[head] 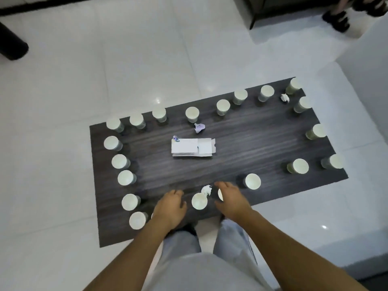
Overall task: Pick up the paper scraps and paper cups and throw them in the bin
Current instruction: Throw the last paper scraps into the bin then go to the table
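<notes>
Soft blur, floor glare, warped edges

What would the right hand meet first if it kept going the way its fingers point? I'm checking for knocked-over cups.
Probably the crumpled white paper scrap just beyond the right hand; height is unclear.

Table edges: paper cups point(192, 114) ring the table point(241, 139).
Centre: a flat box point(192, 148).
Far right corner: a paper scrap point(285, 98).
Near edge: another scrap point(206, 190) behind a near-edge cup point(199, 201).

Glossy white tiled floor point(126, 70) (glare spots), dark table point(241, 139).
</notes>
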